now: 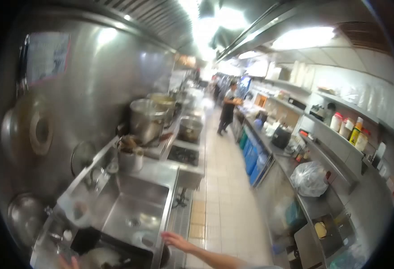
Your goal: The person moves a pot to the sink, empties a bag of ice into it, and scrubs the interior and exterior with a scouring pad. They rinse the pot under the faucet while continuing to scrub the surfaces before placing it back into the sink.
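Note:
Over the right edge of the steel sink [172, 197] reaches my right hand [175, 241], its fingers apart and nothing in them. At the bottom left, my left hand [69, 262] shows only its fingertips, spread and blurred, beside a dark tray [125, 251]. A pale rounded thing [102, 258], too blurred to name, lies in the tray between the hands. Behind the tray the sink's basin shows its drain [133, 222]. A white container [75, 208] stands at the sink's left side.
Large pots [147, 119] and a burner [183, 154] line the left counter. A person [228, 107] stands in the aisle [221, 179]. The right counter holds a plastic bag [310, 179]; blue bins [253, 157] stand below. Lids [28, 217] hang on the left wall.

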Available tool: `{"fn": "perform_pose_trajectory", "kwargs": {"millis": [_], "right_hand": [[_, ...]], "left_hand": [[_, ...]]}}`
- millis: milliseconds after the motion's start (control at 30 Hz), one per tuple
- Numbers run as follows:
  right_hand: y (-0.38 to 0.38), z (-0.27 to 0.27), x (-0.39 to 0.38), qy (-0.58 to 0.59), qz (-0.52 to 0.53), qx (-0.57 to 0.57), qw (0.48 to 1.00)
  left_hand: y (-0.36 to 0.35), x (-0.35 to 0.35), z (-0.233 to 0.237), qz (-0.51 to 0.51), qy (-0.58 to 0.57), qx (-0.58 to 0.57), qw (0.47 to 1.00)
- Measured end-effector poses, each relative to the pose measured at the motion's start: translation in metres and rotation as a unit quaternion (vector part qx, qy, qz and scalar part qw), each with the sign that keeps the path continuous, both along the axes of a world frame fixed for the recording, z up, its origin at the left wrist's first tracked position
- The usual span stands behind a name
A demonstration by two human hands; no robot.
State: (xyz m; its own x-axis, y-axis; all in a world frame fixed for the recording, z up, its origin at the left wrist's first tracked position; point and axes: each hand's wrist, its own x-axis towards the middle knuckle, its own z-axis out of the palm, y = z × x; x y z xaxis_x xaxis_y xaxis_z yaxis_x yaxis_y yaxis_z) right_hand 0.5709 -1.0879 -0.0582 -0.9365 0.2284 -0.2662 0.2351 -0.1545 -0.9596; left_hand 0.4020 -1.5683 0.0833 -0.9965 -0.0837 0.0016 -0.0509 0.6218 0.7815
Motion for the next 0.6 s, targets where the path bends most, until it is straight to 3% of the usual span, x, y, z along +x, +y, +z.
{"fn": "perform_pose_trajectory", "kwargs": {"millis": [33,100,167,200,233,267,367,433,533,600], "right_hand": [[0.017,0.0,0.025,-0.009,-0.032,-0.02,0.999],[0.042,-0.022,0.065,-0.05,-0.114,-0.064,0.99],[0.051,-0.009,0.079,-0.044,-0.127,-0.063,0.989],[0.041,0.007,0.086,-0.045,-0.149,-0.038,0.987],[0.034,0.02,0.091,-0.048,-0.168,-0.013,0.985],[0.036,0.017,0.09,-0.062,-0.169,-0.024,0.983],[0.053,-0.044,0.083,-0.032,-0.098,-0.033,0.994],[0.045,-0.051,0.08,-0.037,-0.091,-0.027,0.995],[0.048,-0.07,0.094,-0.026,-0.064,-0.025,0.997],[0.048,-0.078,0.111,-0.046,-0.12,-0.043,0.991]], "left_hand": [[-0.011,-0.014,-0.018,-0.005,0.082,-0.03,0.996],[0.004,-0.019,0.049,-0.15,0.131,0.126,0.972],[0.025,-0.062,0.077,-0.246,0.311,0.119,0.91],[0.044,-0.067,0.102,-0.249,0.265,0.141,0.921],[0.08,-0.058,0.165,-0.25,0.217,0.161,0.93],[0.107,-0.063,0.195,-0.271,0.26,0.169,0.911],[0.19,-0.054,0.273,-0.352,0.291,0.132,0.88],[0.238,-0.057,0.274,-0.364,0.38,-0.01,0.85],[0.285,-0.064,0.217,-0.363,0.291,-0.007,0.885],[0.284,-0.084,0.165,-0.297,0.226,0.015,0.928]]}}
